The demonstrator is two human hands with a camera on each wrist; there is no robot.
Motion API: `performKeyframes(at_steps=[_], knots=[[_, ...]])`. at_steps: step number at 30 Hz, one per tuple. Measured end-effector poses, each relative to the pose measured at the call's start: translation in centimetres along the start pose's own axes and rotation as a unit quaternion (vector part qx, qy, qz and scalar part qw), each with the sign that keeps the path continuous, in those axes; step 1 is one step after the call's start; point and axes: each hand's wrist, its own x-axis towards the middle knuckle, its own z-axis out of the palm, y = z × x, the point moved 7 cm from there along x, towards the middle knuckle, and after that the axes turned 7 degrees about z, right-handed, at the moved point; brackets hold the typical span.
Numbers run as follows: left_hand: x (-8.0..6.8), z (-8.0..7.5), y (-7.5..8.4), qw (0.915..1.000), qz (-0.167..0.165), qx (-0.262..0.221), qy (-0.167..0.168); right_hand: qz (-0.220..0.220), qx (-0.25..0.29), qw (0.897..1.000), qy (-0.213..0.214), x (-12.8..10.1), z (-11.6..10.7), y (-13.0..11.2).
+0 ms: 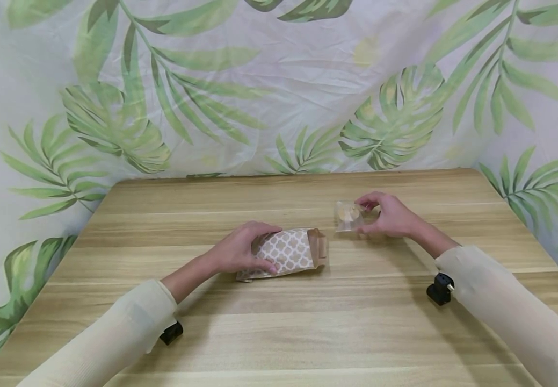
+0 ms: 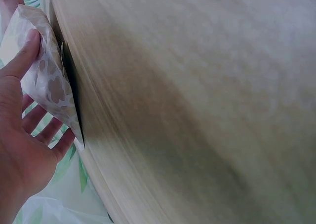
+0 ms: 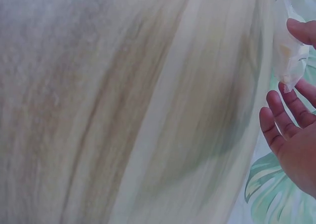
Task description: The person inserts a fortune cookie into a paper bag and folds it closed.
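Note:
A brown paper bag [image 1: 285, 250] with a white lattice pattern lies on its side on the table, its mouth open toward the right. My left hand [image 1: 239, 248] grips the bag's closed end from the left, thumb on the near side. In the left wrist view the thumb presses the patterned paper [image 2: 52, 83] and the other fingers reach behind it. To the right of the bag's mouth, my right hand [image 1: 389, 216] holds a small clear packet [image 1: 348, 216] between thumb and fingers. Something pale yellow shows inside the packet [image 3: 288, 56]; its kind cannot be made out.
Both hands work over a wood-grain table [image 1: 279, 328]. Behind it hangs a leaf-printed cloth [image 1: 303, 91], close to the table's far edge. Small black devices sit under both sleeves, at the left wrist [image 1: 171, 333] and the right wrist [image 1: 440, 289].

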Motion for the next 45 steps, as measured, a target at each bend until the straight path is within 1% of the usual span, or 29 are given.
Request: performKeyframes(at_steps=[5, 12, 20, 25, 29, 33, 38, 45], knots=[[-0.1, 0.0, 0.1, 1.0000, -0.001, 0.000, 0.001, -0.010, 0.004, 1.000, 0.006, -0.4, -0.1, -0.4], [-0.1, 0.0, 0.0, 1.0000, -0.004, -0.005, 0.004, -0.021, 0.023, 0.999, 0.009, -1.1, -0.1, -1.0], [0.1, -0.1, -0.1, 0.9999, -0.003, 0.009, 0.007, -0.039, 0.043, 0.998, -0.006, -2.3, -0.2, -2.2], [0.2, -0.2, 0.2, 0.9998, 0.006, 0.014, 0.010, -0.072, 0.050, 0.996, -0.026, -3.0, 0.1, -3.4], [0.1, -0.2, 0.2, 0.9999, 0.005, 0.013, 0.009, -0.096, 0.055, 0.993, -0.051, -3.5, 0.7, -4.1], [0.1, -0.2, 0.2, 0.9999, 0.002, 0.012, 0.008, -0.107, 0.058, 0.989, -0.079, -3.8, 1.2, -4.7], [0.1, -0.2, 0.3, 0.9999, 0.001, 0.009, 0.007, -0.116, 0.046, 0.986, -0.112, -3.7, 1.9, -5.6], [0.1, -0.1, 0.2, 0.9999, -0.009, 0.004, 0.000, -0.119, 0.030, 0.984, -0.131, -3.2, 2.5, -6.3]])
